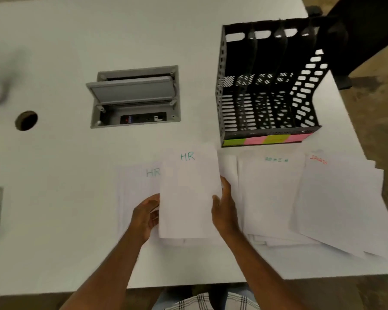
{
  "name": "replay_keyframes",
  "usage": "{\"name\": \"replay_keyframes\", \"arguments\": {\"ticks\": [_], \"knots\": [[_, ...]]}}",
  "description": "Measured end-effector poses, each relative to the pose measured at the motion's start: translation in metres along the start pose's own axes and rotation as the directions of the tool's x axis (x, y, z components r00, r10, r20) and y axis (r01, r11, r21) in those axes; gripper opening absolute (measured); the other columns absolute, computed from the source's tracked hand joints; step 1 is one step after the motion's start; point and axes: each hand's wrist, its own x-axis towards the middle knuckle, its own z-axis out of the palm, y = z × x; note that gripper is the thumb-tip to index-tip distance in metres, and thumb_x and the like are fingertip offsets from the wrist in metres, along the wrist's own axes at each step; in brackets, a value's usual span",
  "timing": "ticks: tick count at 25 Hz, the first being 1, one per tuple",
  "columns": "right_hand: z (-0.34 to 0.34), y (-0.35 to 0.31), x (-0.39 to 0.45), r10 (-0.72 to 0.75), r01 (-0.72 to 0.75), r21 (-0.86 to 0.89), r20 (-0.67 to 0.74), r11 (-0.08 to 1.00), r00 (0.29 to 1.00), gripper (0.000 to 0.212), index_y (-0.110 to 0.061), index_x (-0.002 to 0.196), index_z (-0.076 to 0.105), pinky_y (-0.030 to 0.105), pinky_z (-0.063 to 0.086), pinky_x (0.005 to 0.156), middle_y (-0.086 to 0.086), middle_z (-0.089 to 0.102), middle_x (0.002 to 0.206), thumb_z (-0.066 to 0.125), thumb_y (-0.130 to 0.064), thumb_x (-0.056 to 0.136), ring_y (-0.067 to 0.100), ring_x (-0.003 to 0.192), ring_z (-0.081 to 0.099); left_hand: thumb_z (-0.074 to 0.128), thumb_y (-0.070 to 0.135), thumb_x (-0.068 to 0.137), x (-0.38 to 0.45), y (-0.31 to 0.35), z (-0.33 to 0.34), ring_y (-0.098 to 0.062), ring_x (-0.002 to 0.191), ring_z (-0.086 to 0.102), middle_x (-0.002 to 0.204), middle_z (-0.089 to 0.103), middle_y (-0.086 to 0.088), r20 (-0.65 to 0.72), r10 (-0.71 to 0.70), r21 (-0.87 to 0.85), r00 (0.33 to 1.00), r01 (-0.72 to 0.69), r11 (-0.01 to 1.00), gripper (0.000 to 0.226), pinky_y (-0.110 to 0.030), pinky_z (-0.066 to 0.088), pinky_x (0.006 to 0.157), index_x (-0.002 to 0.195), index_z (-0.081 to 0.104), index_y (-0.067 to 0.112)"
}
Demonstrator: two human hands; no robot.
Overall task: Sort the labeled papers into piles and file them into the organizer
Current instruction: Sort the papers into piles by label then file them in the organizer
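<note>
Both hands gripped an HR sheet (188,193) by its long edges: left hand (145,217) w/ curled fingers, right hand (224,211) opposite. Sheet ran lengthwise away from the person, label at far end, above the HR pile (137,186). Beyond, the black organizer (267,90) slots stood w/o papers.

bright, even overhead light washes out the white table (54,52), and the white papers (273,193) nearly merge with it, their edges faint. shadows are soft and short. the picture is soft overall, with handwritten labels on the right too blurred to read. wide-angle distortion bows the table edges and leans the black organizer (267,86). the far right corner falls dark.
</note>
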Motion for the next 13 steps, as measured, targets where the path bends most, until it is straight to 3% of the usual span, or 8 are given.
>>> {"name": "replay_keyframes", "arguments": {"ticks": [3, 5, 8, 10, 13], "knots": [[0.051, -0.012, -0.008, -0.003, 0.01, -0.072, 0.106, 0.997, 0.994, 0.076, -0.028, 0.156, 0.016, 0.005, 0.027, 0.102, -0.003, 0.037, 0.154, 0.049, 0.005, 0.095, 0.006, 0.136, 0.038, 0.066, 0.02, 0.089, 0.001, 0.012, -0.054, -0.028, 0.083, 0.073, 0.096, 0.079, -0.006, -0.13, 0.062, 0.108, 0.989, -0.049, 0.993, 0.014, -0.034, 0.056, 0.067, 0.095, 0.078, 0.02], [0.08, -0.011, -0.018, 0.007, 0.02, -0.202, 0.133, 0.979, 0.991, 0.081, -0.028, 0.157, 0.014, 0.017, 0.033, 0.105, 0.002, 0.031, 0.154, 0.052, 0.006, 0.094, 0.012, 0.137, 0.033, 0.064, 0.019, 0.092, 0.002, 0.014, -0.079, -0.024, 0.079, 0.072, 0.098, 0.078, -0.007, -0.195, 0.186, 0.312, 0.963, -0.119, 0.943, 0.014, -0.032, 0.056, 0.064, 0.094, 0.077, 0.02], [0.11, -0.003, -0.036, -0.047, 0.123, -0.528, 0.155, 0.84, 0.987, 0.077, -0.026, 0.155, 0.022, 0.034, 0.044, 0.105, 0.009, 0.026, 0.156, 0.061, -0.006, 0.092, 0.025, 0.136, 0.034, 0.065, 0.023, 0.092, 0.011, 0.014, -0.1, -0.033, 0.108, 0.066, 0.118, 0.072, -0.013, -0.268, 0.429, 0.708, 0.863, -0.126, 0.695, 0.025, -0.041, 0.052, 0.094, 0.114, 0.072, 0.012], [0.125, 0.002, -0.05, -0.05, 0.195, -0.671, 0.229, 0.715, 0.972, 0.068, -0.026, 0.152, 0.029, 0.041, 0.035, 0.111, 0.009, 0.021, 0.161, 0.062, -0.023, 0.093, 0.03, 0.142, 0.027, 0.069, 0.034, 0.09, 0.015, 0.018, -0.103, -0.039, 0.124, 0.055, 0.133, 0.061, -0.019, -0.324, 0.39, 0.739, 0.862, -0.026, 0.673, 0.049, -0.046, 0.042, 0.108, 0.13, 0.061, 0.006], [0.142, 0.005, -0.061, 0.01, 0.219, -0.734, 0.294, 0.643, 0.956, 0.068, -0.026, 0.152, 0.03, 0.046, 0.023, 0.115, 0.007, 0.012, 0.165, 0.062, -0.037, 0.092, 0.032, 0.148, 0.016, 0.07, 0.045, 0.087, 0.021, 0.027, -0.1, -0.04, 0.131, 0.048, 0.142, 0.05, -0.02, -0.342, 0.248, 0.688, 0.906, 0.062, 0.723, 0.069, -0.047, 0.039, 0.11, 0.14, 0.049, 0.007]]}}
